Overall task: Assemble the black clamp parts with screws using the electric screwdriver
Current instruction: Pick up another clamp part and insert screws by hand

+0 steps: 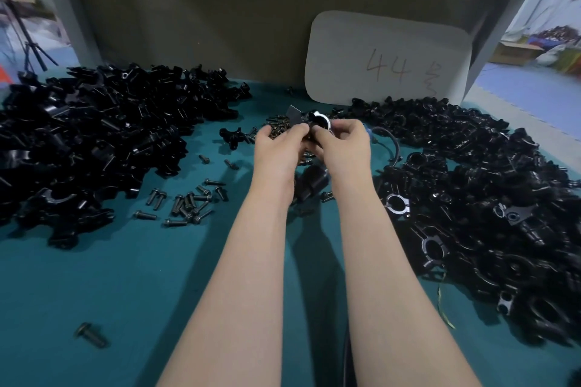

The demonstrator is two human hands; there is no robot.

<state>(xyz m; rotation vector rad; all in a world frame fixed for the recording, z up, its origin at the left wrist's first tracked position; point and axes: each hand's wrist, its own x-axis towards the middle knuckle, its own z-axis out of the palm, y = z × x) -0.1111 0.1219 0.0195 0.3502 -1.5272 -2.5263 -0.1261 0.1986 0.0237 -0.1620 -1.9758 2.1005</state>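
Grey card (pixel 388 55) marked "44".

The left hand (pixel 276 148) and right hand (pixel 344 148) are curling round a clamp part (pixel 319 122) and covering all but its top arc and a bright rim, so how its pieces are meeting is not showing. A dark bulky object (pixel 311 184) is lying under the wrists with the forearms masking both ends; identity unclear. The left pile of black parts (pixel 94 135) is running past the picture's left edge at the worktop's (pixel 125 276) left side, and the right pile (pixel 471 198) is running off at the right. Single parts are merging into one black mass. A thin cable (pixel 392 148) is disappearing into the right pile. The handwriting beside "44" on the grey card (pixel 386 56) is blurring past reading.
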